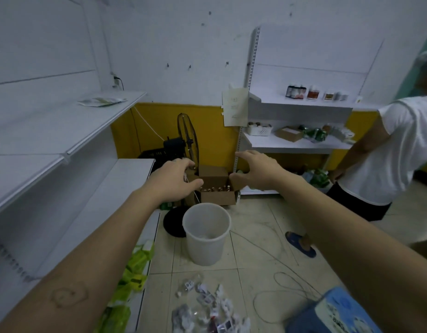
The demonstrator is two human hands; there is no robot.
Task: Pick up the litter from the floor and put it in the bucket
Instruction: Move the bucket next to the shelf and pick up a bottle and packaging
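A translucent white bucket stands upright on the tiled floor in the middle of the view. A heap of crumpled litter, small wrappers and paper scraps, lies on the floor in front of it near the bottom edge. Both my arms are stretched forward above the bucket. My left hand hovers with fingers curled and apart, holding nothing that I can see. My right hand is also raised with fingers spread and nothing in it. Both hands are well above and beyond the litter.
White shelving runs along the left, with green packets at its foot. A floor fan and an open cardboard box stand behind the bucket. A person in a white shirt stands at right. Thin wires trail on the floor.
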